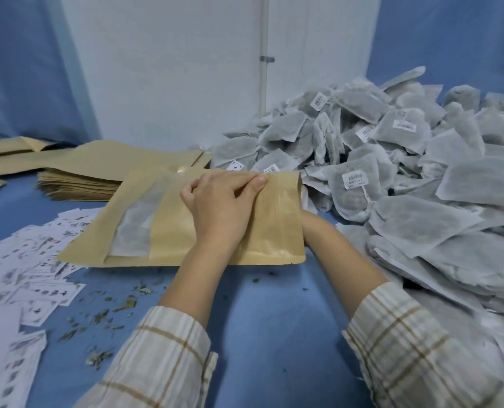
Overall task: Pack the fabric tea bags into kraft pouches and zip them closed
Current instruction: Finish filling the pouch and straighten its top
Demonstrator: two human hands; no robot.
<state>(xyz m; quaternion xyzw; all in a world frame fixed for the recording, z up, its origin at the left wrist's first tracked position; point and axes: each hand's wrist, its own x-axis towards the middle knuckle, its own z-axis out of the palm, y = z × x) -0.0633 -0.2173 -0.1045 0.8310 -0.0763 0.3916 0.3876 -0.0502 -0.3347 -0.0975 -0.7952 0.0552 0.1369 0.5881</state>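
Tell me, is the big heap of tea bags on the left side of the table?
No, the heap of tea bags is piled on the right; paper labels lie on the left.

Left hand point(221, 207) pressing flat on kraft pouch point(171, 228); right hand point(308, 222) mostly hidden behind pouch's right edge; tea bag pile point(407, 178) lying right.

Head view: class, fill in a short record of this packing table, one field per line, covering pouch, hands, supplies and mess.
pouch: kraft pouch lying flat on blue table, window showing a tea bag inside
left hand: left hand presses on the pouch
right hand: right hand mostly hidden behind pouch edge
supplies: tea bag pile; pouch stack
mess: paper labels; leaf crumbs
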